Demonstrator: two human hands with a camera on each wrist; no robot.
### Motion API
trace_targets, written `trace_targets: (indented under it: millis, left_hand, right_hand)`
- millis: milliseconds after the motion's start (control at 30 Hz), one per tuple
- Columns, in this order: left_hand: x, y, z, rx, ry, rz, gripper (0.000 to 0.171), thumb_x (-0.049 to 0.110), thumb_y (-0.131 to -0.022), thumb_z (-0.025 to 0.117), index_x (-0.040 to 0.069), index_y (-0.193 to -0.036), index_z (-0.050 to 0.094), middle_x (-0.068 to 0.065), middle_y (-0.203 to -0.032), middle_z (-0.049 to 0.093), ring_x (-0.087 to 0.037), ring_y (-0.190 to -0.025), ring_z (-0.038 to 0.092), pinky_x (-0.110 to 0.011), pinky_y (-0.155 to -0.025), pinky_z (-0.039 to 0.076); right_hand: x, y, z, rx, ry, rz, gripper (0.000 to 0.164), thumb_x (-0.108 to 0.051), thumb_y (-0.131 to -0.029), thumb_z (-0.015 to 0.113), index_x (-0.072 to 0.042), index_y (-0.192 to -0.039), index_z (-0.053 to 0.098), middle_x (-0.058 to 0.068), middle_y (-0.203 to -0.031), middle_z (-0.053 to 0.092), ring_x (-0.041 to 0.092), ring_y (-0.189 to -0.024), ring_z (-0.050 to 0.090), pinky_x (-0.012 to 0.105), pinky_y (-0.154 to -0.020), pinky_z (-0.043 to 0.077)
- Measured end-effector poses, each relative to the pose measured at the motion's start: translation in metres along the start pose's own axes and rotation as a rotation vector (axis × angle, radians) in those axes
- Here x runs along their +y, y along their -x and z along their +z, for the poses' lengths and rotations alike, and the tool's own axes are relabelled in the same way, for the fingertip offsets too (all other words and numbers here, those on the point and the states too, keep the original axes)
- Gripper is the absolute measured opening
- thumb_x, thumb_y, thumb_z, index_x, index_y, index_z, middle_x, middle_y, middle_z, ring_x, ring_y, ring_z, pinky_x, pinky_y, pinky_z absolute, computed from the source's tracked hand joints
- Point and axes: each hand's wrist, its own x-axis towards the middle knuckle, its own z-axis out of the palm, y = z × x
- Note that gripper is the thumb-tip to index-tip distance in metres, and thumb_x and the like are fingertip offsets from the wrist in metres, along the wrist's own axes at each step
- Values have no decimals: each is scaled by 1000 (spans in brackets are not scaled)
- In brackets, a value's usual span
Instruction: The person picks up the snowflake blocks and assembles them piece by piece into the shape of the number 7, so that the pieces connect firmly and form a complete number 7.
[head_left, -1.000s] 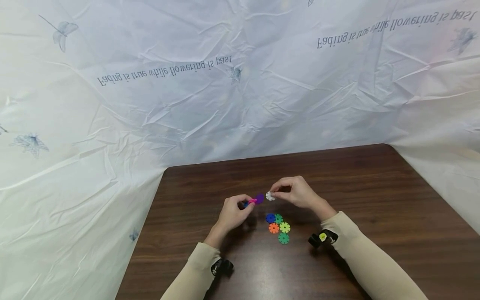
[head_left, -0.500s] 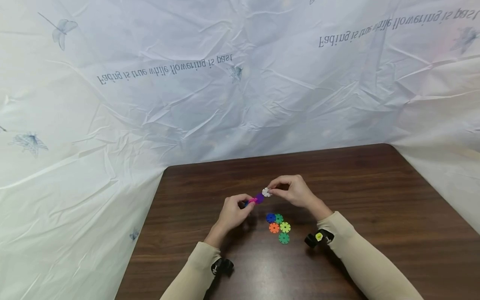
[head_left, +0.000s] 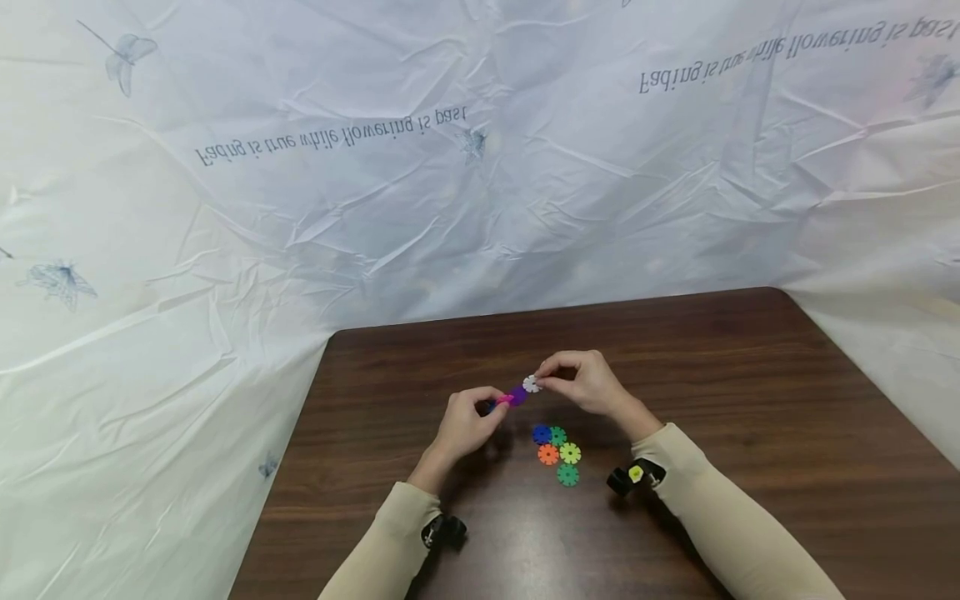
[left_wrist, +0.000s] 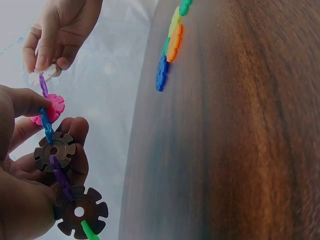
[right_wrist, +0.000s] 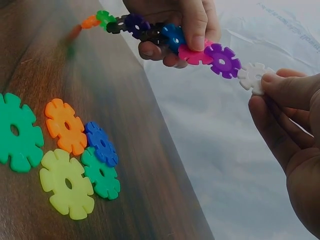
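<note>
My left hand pinches a pink snowflake disc between thumb and fingers. That disc belongs to a chain of slotted plastic discs, with a blue disc, dark discs, a green disc and an orange disc trailing behind. On the other side, a purple disc is joined to the pink one. My right hand pinches a white snowflake disc, its edge meeting the purple disc's edge. Whether their slots interlock, I cannot tell. Both hands are raised over the table.
Several loose discs lie on the brown wooden table in front of the hands: blue, orange, yellow, and two green ones, including a nearer green disc. A white printed sheet hangs behind the table.
My right hand has moved slightly left, bringing the white disc from a small gap up against the purple disc. The left hand has stayed nearly still.
</note>
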Motion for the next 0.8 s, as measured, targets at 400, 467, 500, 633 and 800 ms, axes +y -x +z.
trace_targets:
  millis: [400, 467, 500, 633, 800]
  left_hand:
    - [-1, -1, 0, 16, -31, 28, 9, 17, -90, 67, 11, -85, 72, 3, -78, 69, -9, -64, 55, -33, -60, 52]
    - [-1, -1, 1, 18, -34, 27, 8, 16, -89, 68, 12, -84, 71, 3, -78, 69, -10, -65, 56, -36, -61, 52]
    - [-1, -1, 1, 20, -38, 25, 8, 16, -89, 68, 12, -83, 71, 3, -78, 69, -10, -65, 56, -36, -61, 52]
    - [-1, -1, 2, 26, -46, 23, 5, 13, -88, 69, 13, -83, 71, 3, -78, 69, -11, -66, 57, -33, -60, 51]
    - [0, -1, 3, 26, -50, 19, 4, 13, -87, 69, 13, -83, 70, 3, -77, 68, -11, -67, 56, -25, -60, 48]
  right_hand:
    - [3, 2, 5, -6, -16, -32, 10, 10, -81, 71, 3, -89, 73, 16, -87, 71, 29, -73, 68, 35, -63, 58]
    - [3, 2, 6, -5, -18, -32, 10, 10, -81, 71, 3, -89, 73, 16, -87, 71, 28, -74, 68, 35, -64, 58]
    - [3, 2, 6, -3, -17, -31, 10, 10, -81, 71, 3, -89, 73, 16, -87, 71, 27, -74, 68, 34, -64, 58]
    - [2, 2, 8, 0, -18, -23, 10, 10, -81, 71, 2, -88, 73, 16, -87, 71, 26, -74, 68, 33, -64, 58]
    - [3, 2, 10, 8, -30, -13, 10, 9, -82, 71, 2, -88, 72, 16, -87, 71, 26, -73, 68, 34, -63, 58]
